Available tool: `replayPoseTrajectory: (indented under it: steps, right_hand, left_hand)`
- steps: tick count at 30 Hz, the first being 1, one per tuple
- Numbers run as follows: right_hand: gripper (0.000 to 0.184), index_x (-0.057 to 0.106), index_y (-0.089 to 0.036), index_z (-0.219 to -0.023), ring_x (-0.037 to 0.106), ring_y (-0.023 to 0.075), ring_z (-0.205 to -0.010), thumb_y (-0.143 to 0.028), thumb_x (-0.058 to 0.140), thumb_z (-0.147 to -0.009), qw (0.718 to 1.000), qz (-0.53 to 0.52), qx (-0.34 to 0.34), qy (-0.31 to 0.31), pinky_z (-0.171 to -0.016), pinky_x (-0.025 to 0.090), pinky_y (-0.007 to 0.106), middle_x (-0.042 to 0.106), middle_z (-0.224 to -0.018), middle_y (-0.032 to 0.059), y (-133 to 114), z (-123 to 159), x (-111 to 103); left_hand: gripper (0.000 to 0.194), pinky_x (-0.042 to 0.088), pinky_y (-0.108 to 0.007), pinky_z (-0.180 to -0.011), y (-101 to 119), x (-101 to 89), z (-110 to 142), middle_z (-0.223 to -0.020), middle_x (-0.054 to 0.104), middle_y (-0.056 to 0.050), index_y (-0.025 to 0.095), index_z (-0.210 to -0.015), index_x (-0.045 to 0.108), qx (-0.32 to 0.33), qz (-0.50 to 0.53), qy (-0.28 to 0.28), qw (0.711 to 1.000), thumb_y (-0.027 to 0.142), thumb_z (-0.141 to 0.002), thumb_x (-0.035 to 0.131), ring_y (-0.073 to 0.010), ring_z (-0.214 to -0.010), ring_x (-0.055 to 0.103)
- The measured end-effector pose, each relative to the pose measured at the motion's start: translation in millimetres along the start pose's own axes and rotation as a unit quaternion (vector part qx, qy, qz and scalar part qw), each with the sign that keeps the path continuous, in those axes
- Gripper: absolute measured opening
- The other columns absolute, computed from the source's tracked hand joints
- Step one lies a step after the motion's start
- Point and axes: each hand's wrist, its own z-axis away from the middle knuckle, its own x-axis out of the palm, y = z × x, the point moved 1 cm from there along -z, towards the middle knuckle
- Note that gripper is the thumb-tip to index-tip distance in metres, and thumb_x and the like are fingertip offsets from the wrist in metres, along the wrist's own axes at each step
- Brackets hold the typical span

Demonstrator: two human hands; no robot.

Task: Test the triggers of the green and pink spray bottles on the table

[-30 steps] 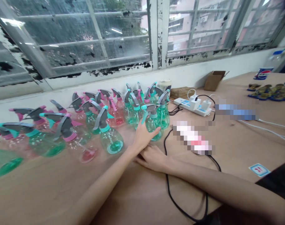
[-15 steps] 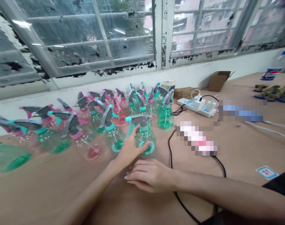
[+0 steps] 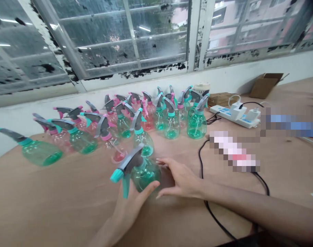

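My left hand (image 3: 132, 202) grips a clear green spray bottle (image 3: 147, 174) from its near left side, with the thumb along the body. The bottle is tilted, its grey and turquoise trigger head pointing left toward me. At the bottle's right is my right hand (image 3: 185, 179), thumb and fingers apart; whether its fingertips touch the bottle I cannot tell. Just behind stands another green spray bottle (image 3: 143, 139) with a turquoise collar. To its left, a clear spray bottle with a pink collar (image 3: 112, 147) has a pink base.
Several more green and pink spray bottles (image 3: 80, 139) stand along the wall below the window. A power strip (image 3: 235, 116) with plugs, a cardboard box (image 3: 265, 85) and a paper cup (image 3: 202, 88) are at the back. A black cable (image 3: 202, 161) runs across the table (image 3: 56, 202) on the right.
My left hand has brought the green spray bottle toward me and tilted it away from the group. My right hand has opened and moved to the bottle's right side. The view has shifted left.
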Motion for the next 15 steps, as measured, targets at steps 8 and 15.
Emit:
replayPoseTrajectory:
  steps: [8, 15]
  right_hand:
    - [0.084, 0.038, -0.020, -0.137, 0.054, 0.0303, -0.123, -0.047, 0.079, -0.068, 0.991, -0.117, 0.025, -0.065, -0.098, 0.047, 0.047, 0.054, -0.135, 0.0154, 2.6, -0.9, 0.9]
    - [0.081, 0.032, -0.024, -0.142, 0.056, 0.0263, -0.122, -0.044, 0.074, -0.076, 0.995, -0.098, 0.014, -0.021, -0.100, 0.048, 0.047, 0.053, -0.138, 0.0144, 14.1, 2.0, -2.8]
  left_hand:
    - [0.075, 0.039, -0.059, -0.105, 39.9, -1.1, 27.2, -0.144, 0.044, -0.012, 0.032, -0.151, 0.011, -0.053, 0.045, -0.141, 0.988, 0.047, -0.091, 0.052, -0.0359, -0.134, 0.041]
    - [0.068, 0.038, -0.060, -0.106, 32.6, -18.5, 45.1, -0.154, 0.030, -0.013, 0.033, -0.150, 0.010, -0.071, 0.092, -0.106, 0.987, 0.043, -0.093, 0.047, -0.0336, -0.135, 0.041]
